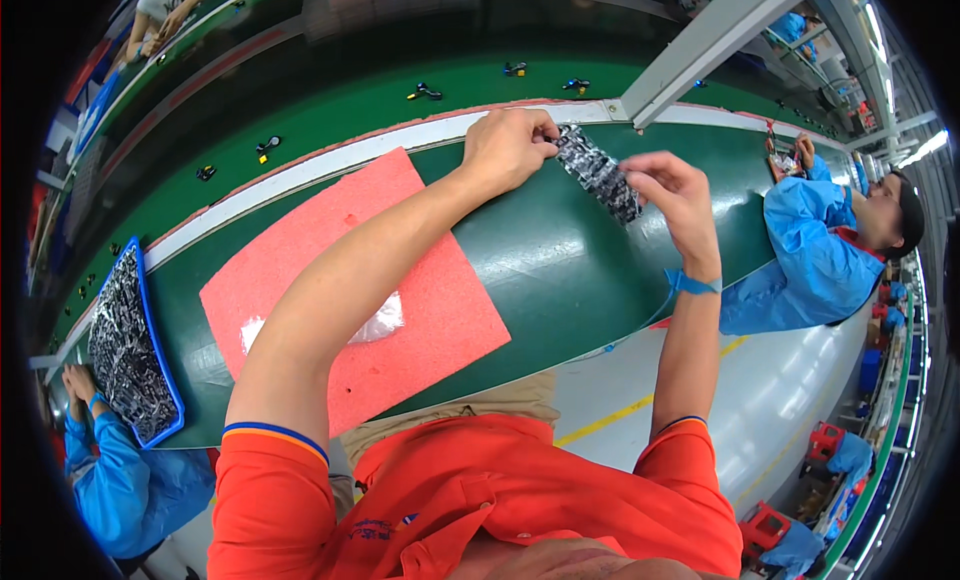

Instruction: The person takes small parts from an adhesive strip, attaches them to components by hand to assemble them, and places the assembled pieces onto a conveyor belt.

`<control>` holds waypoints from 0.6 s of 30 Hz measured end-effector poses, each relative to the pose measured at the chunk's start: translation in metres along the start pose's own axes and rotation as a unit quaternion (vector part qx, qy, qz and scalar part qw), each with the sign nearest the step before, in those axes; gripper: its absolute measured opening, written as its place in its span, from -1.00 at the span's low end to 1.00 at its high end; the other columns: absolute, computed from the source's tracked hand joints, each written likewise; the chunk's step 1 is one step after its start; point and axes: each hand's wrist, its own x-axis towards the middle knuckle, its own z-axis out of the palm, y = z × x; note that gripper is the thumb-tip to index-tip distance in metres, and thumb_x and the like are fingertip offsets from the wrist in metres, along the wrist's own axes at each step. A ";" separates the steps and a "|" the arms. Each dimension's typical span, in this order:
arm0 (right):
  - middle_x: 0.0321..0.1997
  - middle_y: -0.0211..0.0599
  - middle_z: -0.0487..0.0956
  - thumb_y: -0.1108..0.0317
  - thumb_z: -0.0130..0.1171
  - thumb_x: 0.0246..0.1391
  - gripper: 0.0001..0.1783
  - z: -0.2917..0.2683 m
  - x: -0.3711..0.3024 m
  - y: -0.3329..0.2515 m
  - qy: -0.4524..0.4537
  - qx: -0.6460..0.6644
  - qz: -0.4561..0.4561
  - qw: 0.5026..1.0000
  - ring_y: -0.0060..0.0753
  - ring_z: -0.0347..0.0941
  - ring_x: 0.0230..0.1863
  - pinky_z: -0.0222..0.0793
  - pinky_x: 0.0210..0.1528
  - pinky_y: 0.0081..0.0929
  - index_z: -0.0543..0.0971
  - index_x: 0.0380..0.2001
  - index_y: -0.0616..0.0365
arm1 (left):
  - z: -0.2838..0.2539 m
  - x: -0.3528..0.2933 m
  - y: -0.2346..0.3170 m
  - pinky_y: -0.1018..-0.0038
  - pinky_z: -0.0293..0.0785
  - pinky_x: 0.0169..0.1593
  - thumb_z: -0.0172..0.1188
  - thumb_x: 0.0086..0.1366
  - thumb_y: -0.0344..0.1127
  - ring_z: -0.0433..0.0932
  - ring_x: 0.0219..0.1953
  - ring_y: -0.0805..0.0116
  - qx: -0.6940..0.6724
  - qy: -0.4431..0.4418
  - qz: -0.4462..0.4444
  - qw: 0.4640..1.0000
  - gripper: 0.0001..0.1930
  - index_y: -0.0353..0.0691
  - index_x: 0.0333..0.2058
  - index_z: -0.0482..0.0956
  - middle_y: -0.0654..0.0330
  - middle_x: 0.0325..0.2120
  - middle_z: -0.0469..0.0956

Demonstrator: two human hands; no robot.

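Observation:
A narrow, oblong pack of small black and silver parts [600, 174] slants above the green bench [540, 270]; whether clear wrapping surrounds it I cannot make out. My left hand [505, 148] pinches its upper left end between thumb and fingers. At its right edge is my right hand [678, 192], thumb and forefinger closed on the side of the pack. A blue wrist strap [692, 282] with a thin cord circles my right wrist. Beneath my left forearm lies a pink foam sheet [430, 310], with a clear plastic bag [380, 320] on it, partly hidden by the arm.
At the left end stands a blue tray [160, 380] heaped with small dark and silver parts. Beyond the white rail [300, 175], small devices sit on a green conveyor [340, 125]. A grey metal post [710, 50] rises at back right. Co-workers in blue [815, 245] sit on both sides.

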 end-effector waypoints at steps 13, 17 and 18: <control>-0.11 -0.26 0.69 0.59 0.29 0.22 -0.84 -0.054 -0.108 -0.013 0.176 0.004 -0.039 0.984 -0.52 0.59 -0.11 0.48 -0.02 -0.54 0.67 -0.12 0.29 | -0.023 -0.005 0.028 0.31 0.59 -0.02 0.43 0.21 -0.27 0.68 -0.19 0.25 0.023 -0.097 0.045 0.994 -0.62 -0.19 0.02 0.75 0.05 -0.23 0.73; -0.15 -0.25 0.69 0.67 0.30 0.17 -0.81 -0.013 -0.078 -0.064 0.088 0.041 -0.085 0.992 -0.45 0.64 -0.08 0.55 0.06 -0.52 0.68 -0.14 0.31 | -0.059 -0.056 0.100 0.28 0.51 0.21 0.56 0.12 -0.17 0.59 0.12 0.24 -0.123 -0.178 0.106 0.971 -0.31 -0.28 0.22 0.60 0.07 0.06 0.65; -0.15 -0.25 0.69 0.67 0.30 0.17 -0.81 -0.001 -0.072 -0.073 0.082 0.048 -0.092 0.991 -0.45 0.64 -0.08 0.55 0.06 -0.52 0.68 -0.14 0.31 | -0.067 -0.067 0.112 0.30 0.52 0.19 0.56 0.14 -0.19 0.60 0.09 0.26 -0.113 -0.152 0.140 0.972 -0.35 -0.29 0.19 0.62 0.07 0.02 0.67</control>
